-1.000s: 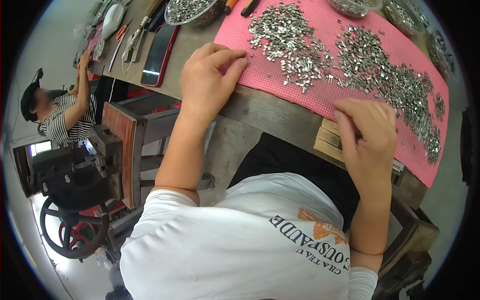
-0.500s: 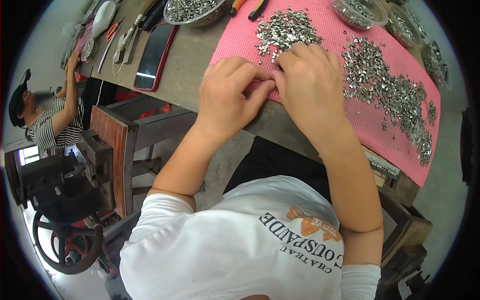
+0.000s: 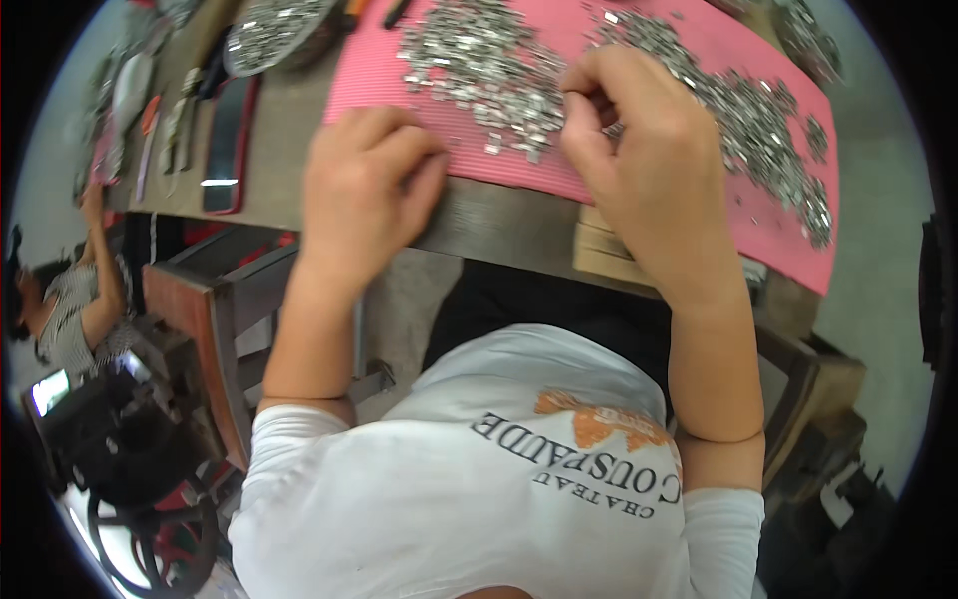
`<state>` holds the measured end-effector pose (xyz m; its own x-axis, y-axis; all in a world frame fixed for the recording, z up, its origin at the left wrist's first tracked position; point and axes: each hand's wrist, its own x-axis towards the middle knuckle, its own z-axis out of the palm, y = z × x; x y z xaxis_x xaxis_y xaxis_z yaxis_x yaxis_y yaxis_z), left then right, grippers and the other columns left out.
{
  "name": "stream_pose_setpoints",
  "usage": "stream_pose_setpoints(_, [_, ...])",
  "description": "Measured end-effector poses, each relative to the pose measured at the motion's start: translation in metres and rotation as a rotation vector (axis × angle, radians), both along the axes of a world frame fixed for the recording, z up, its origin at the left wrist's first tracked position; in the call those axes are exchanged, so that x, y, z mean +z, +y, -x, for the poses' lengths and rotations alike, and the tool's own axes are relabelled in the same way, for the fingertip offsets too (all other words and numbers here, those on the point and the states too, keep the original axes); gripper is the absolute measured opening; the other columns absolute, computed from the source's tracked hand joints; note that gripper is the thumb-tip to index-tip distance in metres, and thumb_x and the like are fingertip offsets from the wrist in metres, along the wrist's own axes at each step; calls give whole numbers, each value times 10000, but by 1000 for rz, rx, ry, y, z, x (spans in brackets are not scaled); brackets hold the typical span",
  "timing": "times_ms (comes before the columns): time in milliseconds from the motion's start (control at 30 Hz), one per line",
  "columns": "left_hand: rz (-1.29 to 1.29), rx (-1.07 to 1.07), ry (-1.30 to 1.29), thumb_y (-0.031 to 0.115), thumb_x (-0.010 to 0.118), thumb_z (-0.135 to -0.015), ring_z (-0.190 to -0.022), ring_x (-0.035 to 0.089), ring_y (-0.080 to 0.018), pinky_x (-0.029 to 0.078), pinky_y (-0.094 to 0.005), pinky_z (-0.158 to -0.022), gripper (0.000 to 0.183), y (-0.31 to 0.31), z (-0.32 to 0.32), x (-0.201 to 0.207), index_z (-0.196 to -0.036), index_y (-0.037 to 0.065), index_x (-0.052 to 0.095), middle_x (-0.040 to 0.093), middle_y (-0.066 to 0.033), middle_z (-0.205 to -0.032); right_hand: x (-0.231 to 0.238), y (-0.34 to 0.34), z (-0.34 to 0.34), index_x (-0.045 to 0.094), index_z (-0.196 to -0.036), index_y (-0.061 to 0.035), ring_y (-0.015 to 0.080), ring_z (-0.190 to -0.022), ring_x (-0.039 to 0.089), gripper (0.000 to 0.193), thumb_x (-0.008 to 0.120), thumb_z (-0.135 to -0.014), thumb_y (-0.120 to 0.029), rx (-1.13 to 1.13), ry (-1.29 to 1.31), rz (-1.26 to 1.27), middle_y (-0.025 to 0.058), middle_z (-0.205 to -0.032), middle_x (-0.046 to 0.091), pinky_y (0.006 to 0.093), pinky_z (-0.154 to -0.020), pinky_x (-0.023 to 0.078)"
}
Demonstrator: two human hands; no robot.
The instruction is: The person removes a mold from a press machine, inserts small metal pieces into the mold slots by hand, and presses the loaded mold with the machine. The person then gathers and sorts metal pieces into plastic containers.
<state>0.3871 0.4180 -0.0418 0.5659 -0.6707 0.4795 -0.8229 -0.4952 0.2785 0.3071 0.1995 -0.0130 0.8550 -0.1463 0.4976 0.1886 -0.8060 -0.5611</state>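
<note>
Right hand (image 3: 639, 150) fingers pinched into the metal pieces (image 3: 489, 70) on the pink mat (image 3: 639, 30); left hand (image 3: 369, 190) curled, grip unclear; most pieces apparently still unsorted.

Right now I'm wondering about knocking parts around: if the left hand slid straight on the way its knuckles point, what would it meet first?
Probably the near pile of small metal pieces on the pink mat. The left hand rests curled at the mat's near edge, with only bare mat between it and that pile, though depth is hard to judge.
</note>
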Motion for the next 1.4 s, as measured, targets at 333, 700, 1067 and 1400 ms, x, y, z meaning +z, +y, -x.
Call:
stream_pose_setpoints(333, [143,-160,164,38,685,-879,-885,631,-305,476,-390,-800,62,-52,25,12,-935,46,658,673,-98,-937,2,-81,129,687,-974,-3,207,-792,661,180,660,-827,96,-95,22,-144,94,-886,683,297,-710,521])
stream_pose_setpoints(700, [100,-488,251,47,738,-813,-848,644,-252,445,-352,-752,125,-137,85,10,-930,65,700,694,-73,-988,-26,-89,150,616,-1119,-69,241,-797,670,440,738,-741,119,-61,-40,-226,52,-918,690,358,-748,511])
stream_pose_setpoints(1067, [136,-448,110,108,750,-783,-760,619,-199,417,-345,-728,121,-152,96,-1,-871,113,667,651,0,-882,-14,-98,146,581,-1134,-12,226,-797,653,484,734,-715,175,85,16,45,85,-948,658,330,-689,528])
stream_pose_setpoints(1400, [125,-399,-29,133,761,-734,-737,606,-189,421,-343,-721,171,-154,102,-1,-871,120,660,642,5,-890,-6,-91,137,619,-1098,-35,275,-813,643,467,741,-688,152,85,-3,93,72,-912,657,373,-705,519])
